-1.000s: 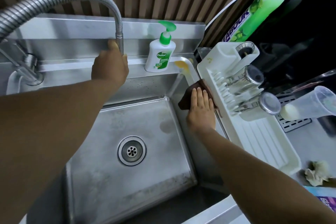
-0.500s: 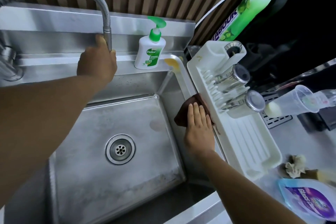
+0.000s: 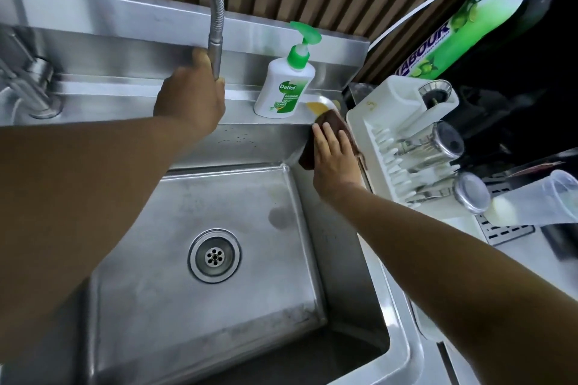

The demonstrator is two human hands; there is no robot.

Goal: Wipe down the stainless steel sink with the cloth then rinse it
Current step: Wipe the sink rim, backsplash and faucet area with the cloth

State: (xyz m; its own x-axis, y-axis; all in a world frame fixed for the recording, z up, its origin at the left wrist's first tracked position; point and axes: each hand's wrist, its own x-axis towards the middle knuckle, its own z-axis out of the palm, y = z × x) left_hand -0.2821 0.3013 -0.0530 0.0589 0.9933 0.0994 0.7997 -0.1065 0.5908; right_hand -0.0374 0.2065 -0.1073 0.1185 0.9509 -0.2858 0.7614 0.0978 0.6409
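The stainless steel sink point(image 3: 162, 275) fills the lower middle, with a round drain point(image 3: 214, 256) in its floor. My right hand point(image 3: 335, 159) lies flat with straight fingers on a dark brown cloth point(image 3: 331, 122), pressing it onto the sink's right rim near the back corner. My left hand point(image 3: 190, 100) grips the lower end of the flexible metal faucet hose point(image 3: 216, 40) above the back ledge. No water is visible at the spout.
A Dettol pump bottle point(image 3: 284, 87) stands on the back ledge beside a yellow soap piece point(image 3: 316, 107). A white dish rack point(image 3: 397, 141) with steel cups borders the right rim. A green cleaner bottle point(image 3: 469, 19) leans behind. A plastic cup point(image 3: 538, 203) lies at right.
My right hand has slid the cloth along the right rim toward the back corner. My left hand keeps its hold on the faucet hose. The camera view shifted slightly.
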